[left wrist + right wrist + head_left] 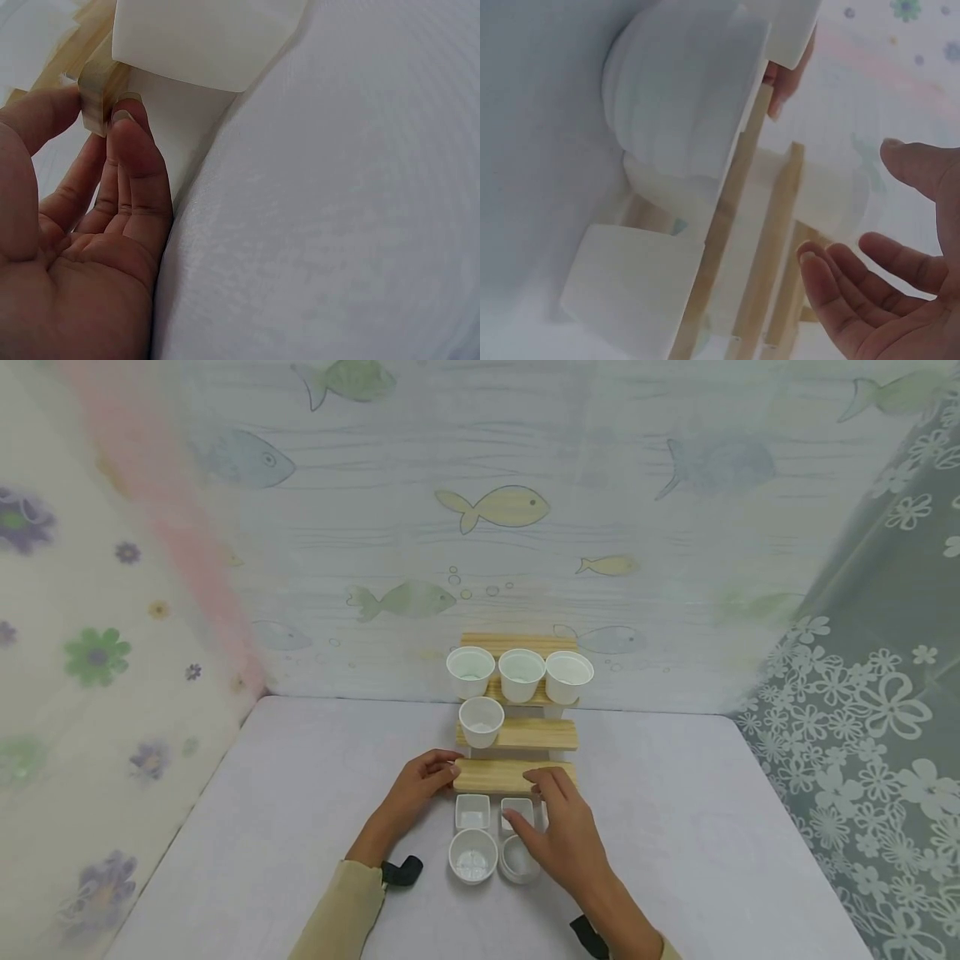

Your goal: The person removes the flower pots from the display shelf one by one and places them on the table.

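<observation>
A tiered wooden rack [517, 775] stands on the table with stepped slats. My left hand [420, 785] pinches the left end of its lowest slat; in the left wrist view the thumb and fingers close round the wood end [93, 97]. My right hand [564, 831] is held with fingers spread over the small dishes, holding nothing. Beneath it are a square white dish [517, 807] and a round white bowl [517, 864], both partly hidden. To their left sit another square dish [472, 812] and round bowl [473, 857].
Three white cups stand in a row on an upper step, the left [471, 670], middle [521, 674] and right [569, 675]. One more white cup [482, 721] stands on the step below, at its left end. A fish-patterned backdrop [375, 552] rises behind the table.
</observation>
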Tool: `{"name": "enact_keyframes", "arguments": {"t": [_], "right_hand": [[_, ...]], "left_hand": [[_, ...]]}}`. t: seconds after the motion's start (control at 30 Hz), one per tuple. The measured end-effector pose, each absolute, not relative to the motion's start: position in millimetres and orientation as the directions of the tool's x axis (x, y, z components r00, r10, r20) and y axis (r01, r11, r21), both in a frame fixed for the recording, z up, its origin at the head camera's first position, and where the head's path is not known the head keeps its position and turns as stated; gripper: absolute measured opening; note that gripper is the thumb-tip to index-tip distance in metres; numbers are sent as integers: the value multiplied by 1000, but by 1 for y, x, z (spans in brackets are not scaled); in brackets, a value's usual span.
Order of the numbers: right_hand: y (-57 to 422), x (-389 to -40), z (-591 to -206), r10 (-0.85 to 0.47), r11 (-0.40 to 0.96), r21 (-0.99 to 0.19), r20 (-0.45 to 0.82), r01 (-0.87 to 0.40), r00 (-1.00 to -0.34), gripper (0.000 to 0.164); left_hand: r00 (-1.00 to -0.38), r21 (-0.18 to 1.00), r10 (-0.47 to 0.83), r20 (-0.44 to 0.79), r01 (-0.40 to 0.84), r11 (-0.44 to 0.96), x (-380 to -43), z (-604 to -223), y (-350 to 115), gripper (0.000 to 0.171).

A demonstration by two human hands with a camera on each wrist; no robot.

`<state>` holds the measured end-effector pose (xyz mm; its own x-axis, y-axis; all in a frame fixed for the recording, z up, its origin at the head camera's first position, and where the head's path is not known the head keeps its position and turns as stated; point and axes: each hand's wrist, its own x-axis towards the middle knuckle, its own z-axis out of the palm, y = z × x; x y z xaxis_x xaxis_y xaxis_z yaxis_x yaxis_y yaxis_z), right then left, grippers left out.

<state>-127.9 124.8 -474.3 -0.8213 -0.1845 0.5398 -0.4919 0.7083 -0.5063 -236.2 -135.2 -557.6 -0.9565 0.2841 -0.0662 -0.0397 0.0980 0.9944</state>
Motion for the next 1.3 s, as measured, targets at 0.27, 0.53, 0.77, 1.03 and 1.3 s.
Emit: {"name": "enact_keyframes", "arguments": {"t": [0.27, 0.53, 0.77, 1.03, 1.3], "right_hand": [[119, -135, -469, -145, 702, -548, 517, -456, -844, 58], [114, -140, -463, -121, 693, -575, 501, -434, -857, 57], [111, -147, -459, -94, 695, -592, 488, -408, -868, 59], [107, -155, -456, -62, 655, -638, 487, -404, -871, 56], [100, -162, -452, -12, 610, -707, 443, -358, -896, 55]], "left_hand": [[-957, 994, 283, -56, -27, 105, -236, -557, -135, 34], [-954, 995, 296, -49, -22, 92, -237, -557, -136, 34], [-954, 995, 295, -47, -20, 93, -237, -557, -136, 35], [-954, 996, 295, -44, -18, 90, -237, -558, -137, 35], [-955, 996, 291, -50, -25, 91, -236, -558, -136, 35]]}}
